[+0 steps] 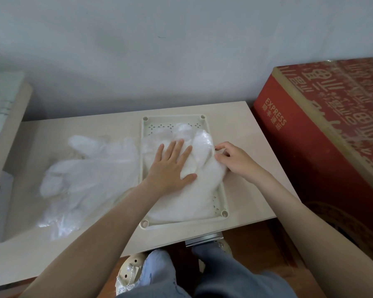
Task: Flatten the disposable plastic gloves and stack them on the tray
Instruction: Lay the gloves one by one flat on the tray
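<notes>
gloves lie in a white stack (pixel 194 190) inside the pale green tray (pixel 224 212) at the centre of the frame, covering most of its floor and spilling a little over its right rim. left hand (pixel 170 166) rests flat on top of the stack, fingers straight and spread, thumb out to the right, palm pressing the plastic down. right hand (pixel 235 160) sits at the tray's right edge, fingers curled, thumb and forefinger pinching the border of the top glove. loose gloves (pixel 84 168) lie crumpled and overlapping on the table (pixel 95 239) at centre left, touching the tray's left side. red box (pixel 310 136) with gold print stands at the right of the frame, beside the table. jeans (pixel 224 276) and a shoe (pixel 129 269) show at the bottom.
</notes>
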